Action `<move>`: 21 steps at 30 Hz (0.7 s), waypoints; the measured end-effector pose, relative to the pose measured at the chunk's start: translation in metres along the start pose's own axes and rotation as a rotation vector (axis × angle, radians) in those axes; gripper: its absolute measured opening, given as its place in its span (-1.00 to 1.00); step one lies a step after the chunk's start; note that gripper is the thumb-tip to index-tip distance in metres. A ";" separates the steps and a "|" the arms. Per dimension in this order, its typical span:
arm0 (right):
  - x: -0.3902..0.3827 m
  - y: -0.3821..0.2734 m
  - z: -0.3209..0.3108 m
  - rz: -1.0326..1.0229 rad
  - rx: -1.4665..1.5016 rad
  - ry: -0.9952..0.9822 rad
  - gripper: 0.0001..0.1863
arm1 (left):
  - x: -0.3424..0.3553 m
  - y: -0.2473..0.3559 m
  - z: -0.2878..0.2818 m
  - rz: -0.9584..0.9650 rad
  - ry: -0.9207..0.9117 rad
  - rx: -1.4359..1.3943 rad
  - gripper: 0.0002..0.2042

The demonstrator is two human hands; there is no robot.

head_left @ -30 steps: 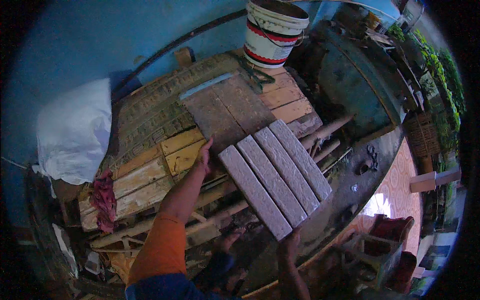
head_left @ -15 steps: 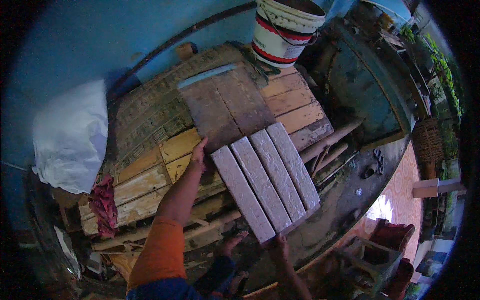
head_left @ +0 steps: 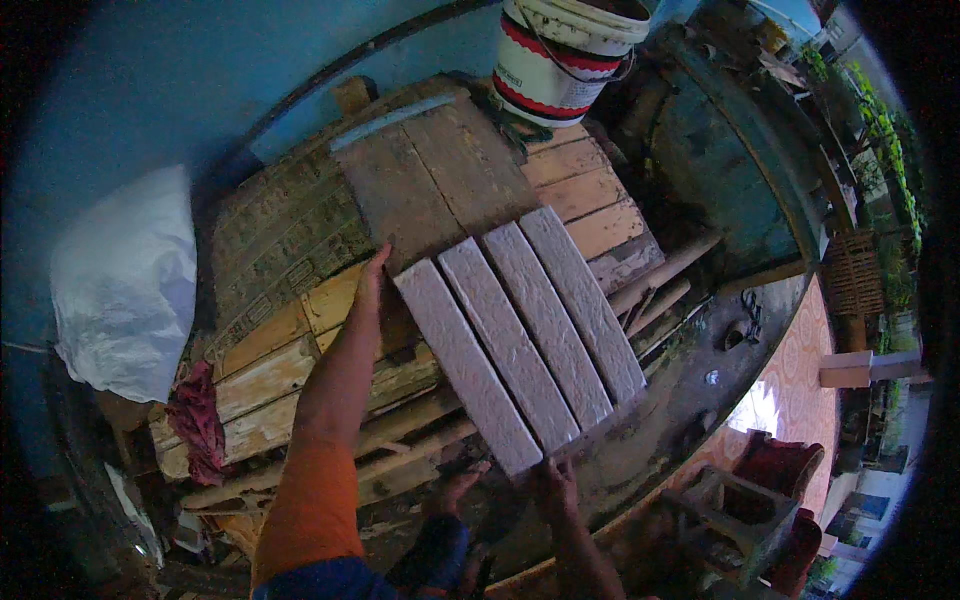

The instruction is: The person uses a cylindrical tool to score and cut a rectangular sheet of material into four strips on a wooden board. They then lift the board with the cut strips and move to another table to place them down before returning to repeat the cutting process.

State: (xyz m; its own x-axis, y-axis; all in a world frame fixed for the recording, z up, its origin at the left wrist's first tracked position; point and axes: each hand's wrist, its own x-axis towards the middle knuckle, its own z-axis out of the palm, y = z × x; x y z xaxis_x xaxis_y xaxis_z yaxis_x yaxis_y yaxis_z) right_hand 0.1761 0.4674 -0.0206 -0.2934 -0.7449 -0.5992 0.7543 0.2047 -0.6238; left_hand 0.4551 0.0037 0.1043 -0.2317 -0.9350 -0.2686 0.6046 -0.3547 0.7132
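Note:
A panel of several long, pale, rough-textured bars lies slantwise in front of me, with dark gaps between the bars. Its near end reaches out past the table's edge. At its far left corner is my left hand, fingers pointing away along the side and closed on the edge as far as they show. My right hand grips the near end from below, its fingertips at the rim. Beyond the bars lies a dark brown board with a light blue far edge; the bars partly cover it.
A wooden slatted table stands under the board. At its far side is a white bucket with red and black bands. A white sack and a dark red cloth are at left, a worn chair at lower right.
The bar panel has shifted slightly away and to the left, and looks a little larger. Both hands have moved along with it. The whole view has shifted slightly too.

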 end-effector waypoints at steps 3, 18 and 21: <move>0.021 -0.025 0.047 -0.024 0.008 -0.065 -0.87 | 0.030 0.008 0.003 -0.025 0.092 0.064 -0.40; 0.081 -0.011 0.071 0.121 0.078 -0.080 -0.70 | -0.019 -0.017 0.019 -0.170 0.210 0.257 0.25; 0.089 -0.020 0.072 0.093 -0.065 0.014 -0.67 | -0.002 -0.014 0.018 -0.250 0.202 0.340 0.21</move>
State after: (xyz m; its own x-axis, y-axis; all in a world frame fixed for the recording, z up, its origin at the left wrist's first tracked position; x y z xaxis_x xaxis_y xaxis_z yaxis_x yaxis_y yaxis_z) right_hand 0.1774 0.3513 -0.0248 -0.2325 -0.7116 -0.6630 0.7389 0.3141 -0.5962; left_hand 0.4333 0.0110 0.1062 -0.1649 -0.8147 -0.5560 0.2576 -0.5797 0.7730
